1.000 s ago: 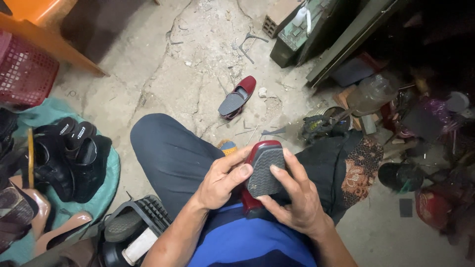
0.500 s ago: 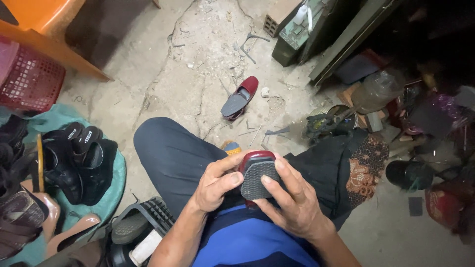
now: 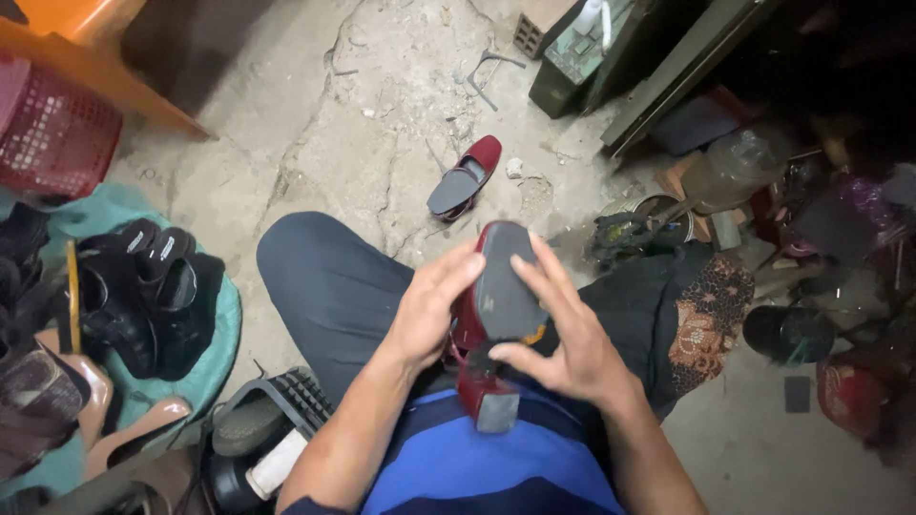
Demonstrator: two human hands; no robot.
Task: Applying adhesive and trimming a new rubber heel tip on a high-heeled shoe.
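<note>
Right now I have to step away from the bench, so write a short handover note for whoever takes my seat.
Left hand: grips the side of the red heeled shoe, held sole up over the lap.
Right hand: fingers pressing the dark sole piece onto it.
Matching red shoe: on the concrete floor ahead, also sole up with a dark sole.
Done: sole piece laid in place on both.
Left: cannot tell whether it is bonded.

Left hand (image 3: 431,311) curled, fingers pressing inward; right hand (image 3: 563,334) spread, fingers extended, thumb tucked; both forearms angled in over the lap
</note>
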